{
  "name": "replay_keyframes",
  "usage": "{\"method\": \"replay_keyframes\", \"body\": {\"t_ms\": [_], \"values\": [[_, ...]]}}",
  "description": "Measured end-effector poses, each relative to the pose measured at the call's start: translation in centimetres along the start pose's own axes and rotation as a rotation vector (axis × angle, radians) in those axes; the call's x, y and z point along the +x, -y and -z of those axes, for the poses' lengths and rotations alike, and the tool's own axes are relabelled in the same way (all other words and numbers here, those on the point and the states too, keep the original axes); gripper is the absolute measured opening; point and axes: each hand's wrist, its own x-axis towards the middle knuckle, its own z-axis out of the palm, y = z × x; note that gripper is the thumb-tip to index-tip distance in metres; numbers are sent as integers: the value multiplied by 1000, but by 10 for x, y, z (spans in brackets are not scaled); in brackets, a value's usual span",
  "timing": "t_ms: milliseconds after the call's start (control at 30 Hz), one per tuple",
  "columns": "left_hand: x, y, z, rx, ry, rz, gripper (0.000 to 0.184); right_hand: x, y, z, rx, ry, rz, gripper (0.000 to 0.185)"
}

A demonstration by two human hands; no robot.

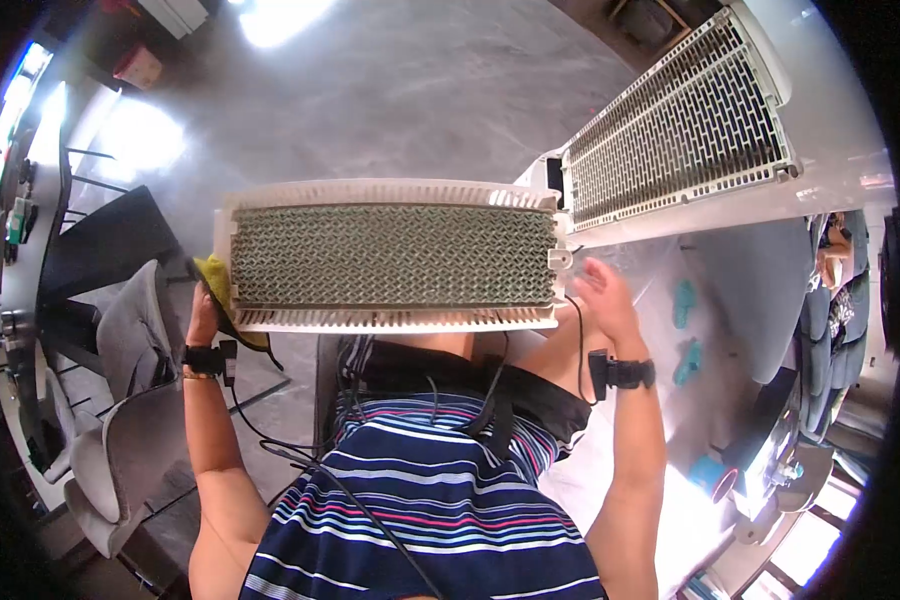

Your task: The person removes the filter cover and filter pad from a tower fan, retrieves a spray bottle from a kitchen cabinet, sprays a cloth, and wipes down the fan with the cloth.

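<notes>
A white slatted frame (390, 318) with a greenish honeycomb mesh (395, 255) lies across in front of my lap. At its left end my left hand (202, 315) is closed on a yellow and dark cloth (216, 285), pressed near the frame's edge. My right hand (602, 292) is just off the frame's right end, its fingers apart and slightly curled, holding nothing. A white grille panel (680, 130) with rows of slots stands at the upper right, beyond the frame's right corner.
Grey chairs (135, 390) and a long table (30, 230) are at the left. A sofa (838, 330) is at the far right, a blue and red container (713, 478) at the lower right. Black cables (355, 500) run over my shirt.
</notes>
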Motion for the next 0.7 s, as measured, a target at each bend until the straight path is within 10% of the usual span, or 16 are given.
{"method": "replay_keyframes", "body": {"t_ms": [133, 200, 267, 700], "values": [[4, -8, -2, 26, 32, 52, 37, 5, 18, -31, 364, 16, 32, 59], [9, 7, 15, 555, 80, -103, 36, 8, 21, -36, 294, -30, 82, 61], [9, -1, 7, 86, 53, 62, 35, 12, 26, -37, 184, -2, 89, 61], [11, 24, 15, -80, -36, 117, 35, 10, 33, -35, 206, -64, 322, 47]]}}
